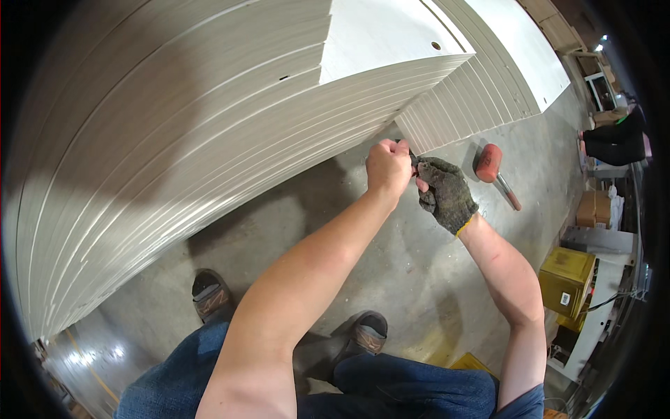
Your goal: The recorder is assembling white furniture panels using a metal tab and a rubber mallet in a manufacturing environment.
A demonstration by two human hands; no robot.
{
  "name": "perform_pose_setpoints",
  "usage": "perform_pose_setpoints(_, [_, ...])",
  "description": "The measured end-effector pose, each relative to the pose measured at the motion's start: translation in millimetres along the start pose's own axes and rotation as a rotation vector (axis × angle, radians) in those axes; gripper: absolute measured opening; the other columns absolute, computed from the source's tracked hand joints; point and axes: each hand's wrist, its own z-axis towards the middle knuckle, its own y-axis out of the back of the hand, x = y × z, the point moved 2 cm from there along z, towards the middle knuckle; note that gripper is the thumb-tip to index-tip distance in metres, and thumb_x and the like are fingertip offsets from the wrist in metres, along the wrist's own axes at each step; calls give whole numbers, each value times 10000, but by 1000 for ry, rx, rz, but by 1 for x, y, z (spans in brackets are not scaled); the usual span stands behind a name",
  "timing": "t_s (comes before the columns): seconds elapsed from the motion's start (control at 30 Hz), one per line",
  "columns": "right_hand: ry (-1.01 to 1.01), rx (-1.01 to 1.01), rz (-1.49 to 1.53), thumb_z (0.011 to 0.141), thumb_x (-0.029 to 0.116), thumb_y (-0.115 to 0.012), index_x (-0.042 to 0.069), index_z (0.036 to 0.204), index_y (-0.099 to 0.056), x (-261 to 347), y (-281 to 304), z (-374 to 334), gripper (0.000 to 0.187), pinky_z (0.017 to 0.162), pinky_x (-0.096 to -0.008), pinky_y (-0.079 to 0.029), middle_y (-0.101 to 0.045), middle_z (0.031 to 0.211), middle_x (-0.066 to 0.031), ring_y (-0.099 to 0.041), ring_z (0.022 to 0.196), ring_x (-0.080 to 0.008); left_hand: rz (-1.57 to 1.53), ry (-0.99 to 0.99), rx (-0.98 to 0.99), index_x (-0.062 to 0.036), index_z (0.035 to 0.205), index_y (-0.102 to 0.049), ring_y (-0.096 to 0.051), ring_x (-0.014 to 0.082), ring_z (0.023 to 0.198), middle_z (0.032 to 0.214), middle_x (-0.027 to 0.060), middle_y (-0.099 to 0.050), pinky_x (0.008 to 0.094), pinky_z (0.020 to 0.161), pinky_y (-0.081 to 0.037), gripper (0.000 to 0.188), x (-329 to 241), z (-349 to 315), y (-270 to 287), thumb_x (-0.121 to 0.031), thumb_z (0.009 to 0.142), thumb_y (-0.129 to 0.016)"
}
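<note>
My left hand [389, 170] is bare, its fingers closed in a pinch. Against it sits my right hand [448, 194], in a dark grey, worn knit glove with a yellow cuff and bent fingers. Both meet around something small and dark, mostly hidden by the fingers; I cannot make out what it is. Just beyond the hands is the lower corner of a tall stack of pale panels [433, 112]. A mallet [490, 165] with a red head and a short handle lies on the concrete floor to the right of my gloved hand.
A long stack of pale panels [139, 140] fills the left side. My sandalled feet stand on the concrete floor [293, 230]. At the right are a yellow metal box [562, 279], a cardboard box [592, 208] and cables. Another person [614, 140] in dark clothes is at the far right.
</note>
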Motion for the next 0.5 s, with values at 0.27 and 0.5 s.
perform_pose_setpoints(0.27, [106,-43,-230,801,27,-589,62,844,-614,-5,9,6,61,454,-221,-379,-515,651,14,-475,527,-61,62,4,-4,72,907,-501,-617,230,790,901,175,-581,357,752,-549,234,1,2,-1,-151,956,-449])
perform_pose_setpoints(0.5, [180,-95,-391,790,39,-569,41,780,-584,1,6,2,18,447,-254,-392,-521,639,-23,-480,507,-96,114,12,-15,92,939,-501,-610,230,780,892,177,-570,349,721,-543,247,-14,-5,-4,-152,950,-461])
